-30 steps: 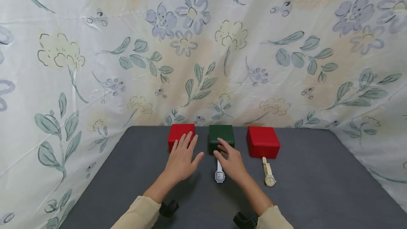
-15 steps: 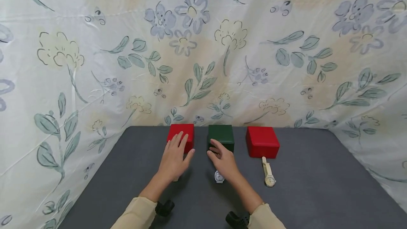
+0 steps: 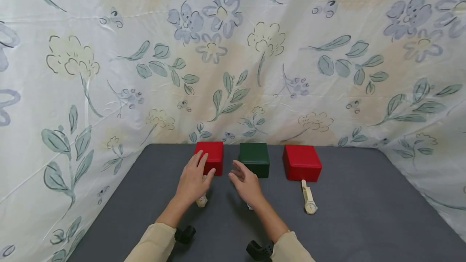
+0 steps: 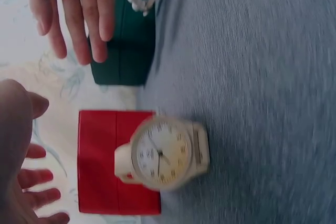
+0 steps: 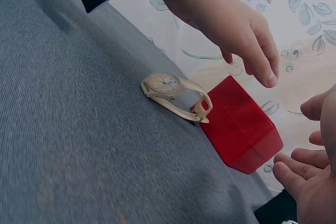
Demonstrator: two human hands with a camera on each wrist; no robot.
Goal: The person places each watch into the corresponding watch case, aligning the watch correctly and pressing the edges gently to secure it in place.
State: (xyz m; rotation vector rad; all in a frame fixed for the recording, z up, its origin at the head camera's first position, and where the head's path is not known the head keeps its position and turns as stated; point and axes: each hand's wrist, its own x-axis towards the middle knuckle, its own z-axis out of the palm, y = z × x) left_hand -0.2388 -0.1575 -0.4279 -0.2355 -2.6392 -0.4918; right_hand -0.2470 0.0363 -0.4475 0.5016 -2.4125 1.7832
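Note:
My left hand (image 3: 192,179) hovers with loosely spread fingers before the left red box (image 3: 215,157), holding nothing. Below it a cream wristwatch (image 3: 202,201) lies on the grey table, partly covered by the hand; its round dial and looped strap show in the right wrist view, the watch (image 5: 163,85) in front of the red box (image 5: 241,124). Fingers slightly bent, my right hand (image 3: 247,183) hangs empty in front of the green box (image 3: 257,159). A white wristwatch (image 3: 249,206) beneath it is mostly hidden in the head view.
Another red box (image 3: 302,163) stands at the right, with a cream watch (image 3: 308,203) lying in front of it. A flowered cloth (image 3: 233,92) hangs behind the grey table (image 3: 364,213).
Both hands have moved left, the right one away from the green box's front. The left cream watch has come partly into sight, while the white watch has become mostly covered.

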